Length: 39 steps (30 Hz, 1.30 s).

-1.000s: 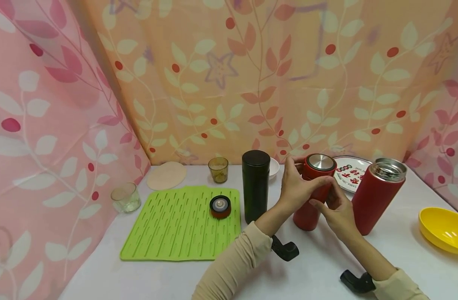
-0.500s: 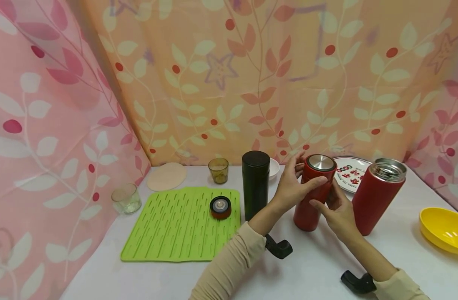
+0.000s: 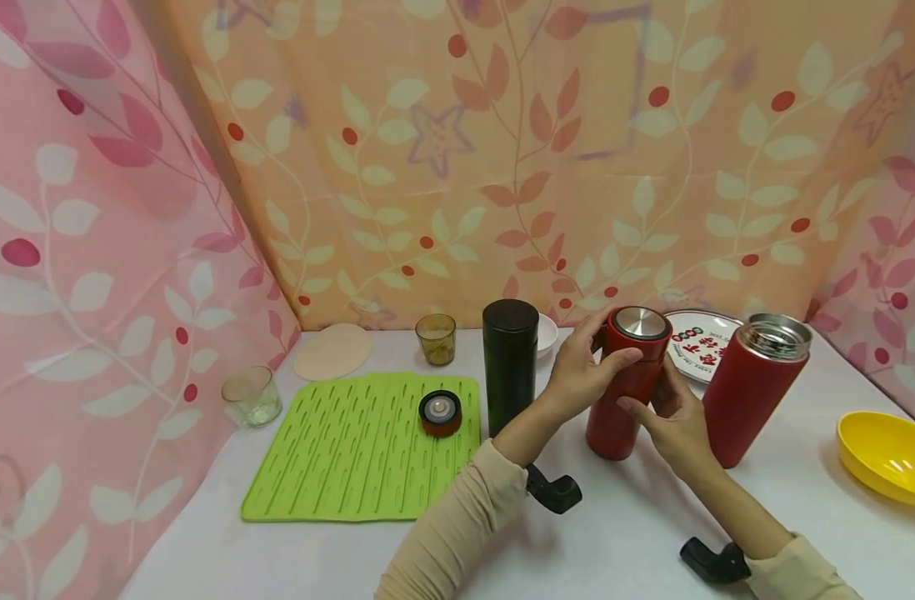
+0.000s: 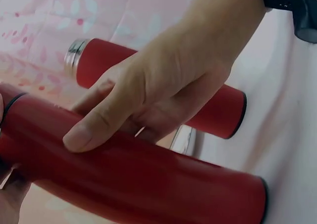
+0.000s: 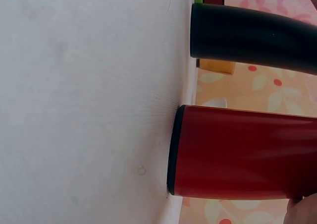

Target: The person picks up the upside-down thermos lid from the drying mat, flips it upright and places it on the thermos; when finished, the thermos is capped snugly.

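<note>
A red thermos point(image 3: 613, 425) stands upright on the white table, its red lid point(image 3: 641, 333) with a silver top seated on it. My left hand point(image 3: 577, 379) grips the lid area, thumb in front and fingers round the far side, partly hidden. Lower down, my right hand point(image 3: 678, 421) holds the thermos body; in the left wrist view its thumb point(image 4: 81, 135) lies along the red wall. A larger red thermos point(image 3: 753, 400) without a lid stands just right of it, steel mouth showing. The black thermos point(image 3: 510, 358) is left of my left hand.
A black-and-red lid point(image 3: 440, 414) lies underside up on the green mat point(image 3: 337, 458). A yellow bowl point(image 3: 888, 458) sits at the right edge, a printed plate point(image 3: 701, 321) behind the thermoses. Glass cups point(image 3: 252, 396), a beige disc point(image 3: 333, 352) and a white bowl point(image 3: 547, 333) stand farther back.
My left hand has turned round the lid, its thumb sliding left across the front and its wrist shifting left. My right hand and the thermos stay nearly still.
</note>
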### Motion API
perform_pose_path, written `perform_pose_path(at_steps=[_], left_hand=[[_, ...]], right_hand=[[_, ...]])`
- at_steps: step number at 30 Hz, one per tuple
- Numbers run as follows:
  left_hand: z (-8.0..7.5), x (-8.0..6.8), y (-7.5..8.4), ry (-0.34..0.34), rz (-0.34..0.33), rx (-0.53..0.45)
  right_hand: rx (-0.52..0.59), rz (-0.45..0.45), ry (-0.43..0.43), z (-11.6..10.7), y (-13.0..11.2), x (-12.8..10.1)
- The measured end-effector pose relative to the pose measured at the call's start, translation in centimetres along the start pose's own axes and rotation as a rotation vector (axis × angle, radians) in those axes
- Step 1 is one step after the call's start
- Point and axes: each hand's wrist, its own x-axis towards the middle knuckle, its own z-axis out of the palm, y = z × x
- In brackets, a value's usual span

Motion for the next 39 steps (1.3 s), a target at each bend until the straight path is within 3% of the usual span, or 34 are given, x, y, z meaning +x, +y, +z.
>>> perform_pose_path(at_steps=[3,6,14,17,26,32,39], left_hand=[[-0.4,0.1,-0.2,-0.061,-0.026,-0.045],[-0.4,0.2,-0.2,-0.059,-0.069,-0.070],[1.0,0.2,0.6,0.164,-0.149,-0.016],[1.2,0.2,0.6,0.200,-0.150,-0.043],[0.4,0.2,0.2,0.133,-0.044,-0.037],[0.5,0.4,0.3,0.138,-0.048,-0.058],[0.5,0.2,0.0,0.144,-0.073,-0.086]], right_hand=[[0.010,-0.003,-0.007,0.0,0.0,0.0],[-0.002,0.001,-0.010,0.0,-0.1,0.0],[-0.067,0.035,-0.005,-0.1,-0.2,-0.2],[-0.057,0.037,-0.001,0.0,-0.3,-0.2],[-0.067,0.033,0.000,-0.1,-0.5,-0.1],[-0.017,0.015,0.015,-0.1,-0.5,0.0],[-0.041,0.021,0.028,0.1,-0.2,-0.1]])
